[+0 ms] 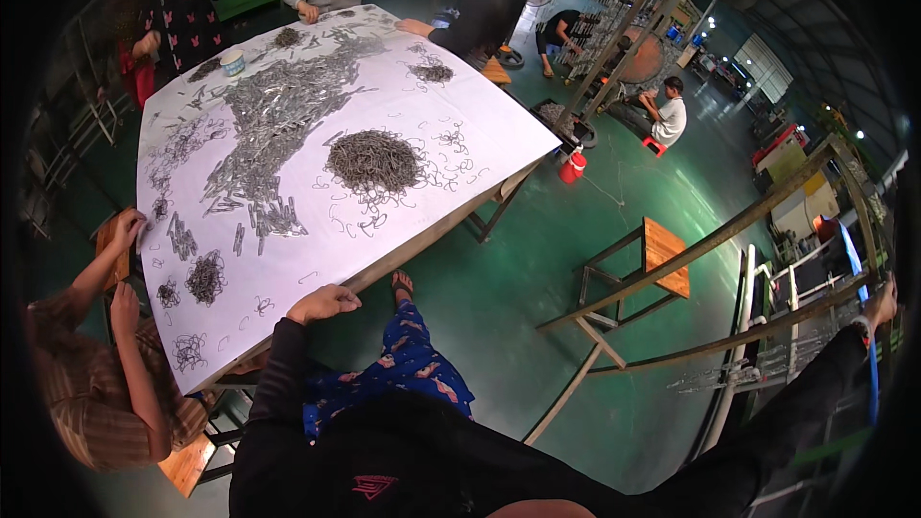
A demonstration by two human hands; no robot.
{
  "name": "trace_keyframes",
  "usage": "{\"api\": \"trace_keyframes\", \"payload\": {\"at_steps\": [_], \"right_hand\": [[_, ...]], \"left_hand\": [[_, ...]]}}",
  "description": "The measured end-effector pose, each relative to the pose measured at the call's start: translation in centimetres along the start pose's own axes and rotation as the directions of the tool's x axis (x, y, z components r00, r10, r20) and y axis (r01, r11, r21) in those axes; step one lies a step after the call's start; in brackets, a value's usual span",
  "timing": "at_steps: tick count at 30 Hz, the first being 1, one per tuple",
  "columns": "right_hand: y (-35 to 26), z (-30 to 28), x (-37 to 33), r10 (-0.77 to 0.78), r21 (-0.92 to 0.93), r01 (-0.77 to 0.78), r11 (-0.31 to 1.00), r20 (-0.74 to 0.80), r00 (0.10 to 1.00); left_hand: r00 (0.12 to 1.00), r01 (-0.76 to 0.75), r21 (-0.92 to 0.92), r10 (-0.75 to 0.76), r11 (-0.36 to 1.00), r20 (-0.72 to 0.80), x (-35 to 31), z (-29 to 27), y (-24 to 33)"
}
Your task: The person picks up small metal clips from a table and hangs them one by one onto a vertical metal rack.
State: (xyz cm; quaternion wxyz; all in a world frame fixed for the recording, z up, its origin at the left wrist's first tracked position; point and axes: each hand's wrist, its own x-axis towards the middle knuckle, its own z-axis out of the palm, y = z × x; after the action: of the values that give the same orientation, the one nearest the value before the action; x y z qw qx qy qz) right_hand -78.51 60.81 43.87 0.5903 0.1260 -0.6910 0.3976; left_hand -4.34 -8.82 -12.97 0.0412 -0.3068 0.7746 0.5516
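My left hand [323, 303] rests closed on the near edge of a white-covered table [288, 297], holding nothing that I can see. My right hand [880, 304] reaches far out to the right and grips the top bar of a metal rack [767, 326]. On the table lie a round heap of bent wire hooks [374, 160], a long spread of grey metal clips [278, 115] and several smaller wire piles [204, 277]. My dark sleeves and patterned blue trousers fill the lower middle.
A person in a striped top [106, 384] sits at the table's left corner, hands at its edge. Other people work at the far end. A wooden stool [665, 255], a red container [572, 168] and green floor lie to the right.
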Motion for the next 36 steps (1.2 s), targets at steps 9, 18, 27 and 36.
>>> {"api": "trace_keyframes", "payload": {"at_steps": [9,18,27,36], "right_hand": [[-0.9,-1.2,-2.7,0.038,-0.206,-0.052,0.977,-0.074,0.997],[-14.3,2.7,-19.3,-0.119,-0.063,0.103,0.993,-0.387,0.914],[-45.8,10.3,-68.9,-0.305,0.590,-0.470,0.656,0.778,0.550],[-71.2,9.5,-90.2,-0.918,0.861,-0.325,0.392,0.388,-0.080]], "left_hand": [[0.998,-0.068,-0.055,0.068,0.996,0.013,0.3,0.1,-0.4],[0.995,-0.038,-0.213,0.056,0.976,0.078,-2.2,-0.1,4.4],[0.936,-0.307,-0.083,0.316,0.948,0.153,-4.8,5.6,6.2],[0.431,0.163,0.049,-0.027,0.985,-0.902,-13.9,-2.1,-4.2]]}}
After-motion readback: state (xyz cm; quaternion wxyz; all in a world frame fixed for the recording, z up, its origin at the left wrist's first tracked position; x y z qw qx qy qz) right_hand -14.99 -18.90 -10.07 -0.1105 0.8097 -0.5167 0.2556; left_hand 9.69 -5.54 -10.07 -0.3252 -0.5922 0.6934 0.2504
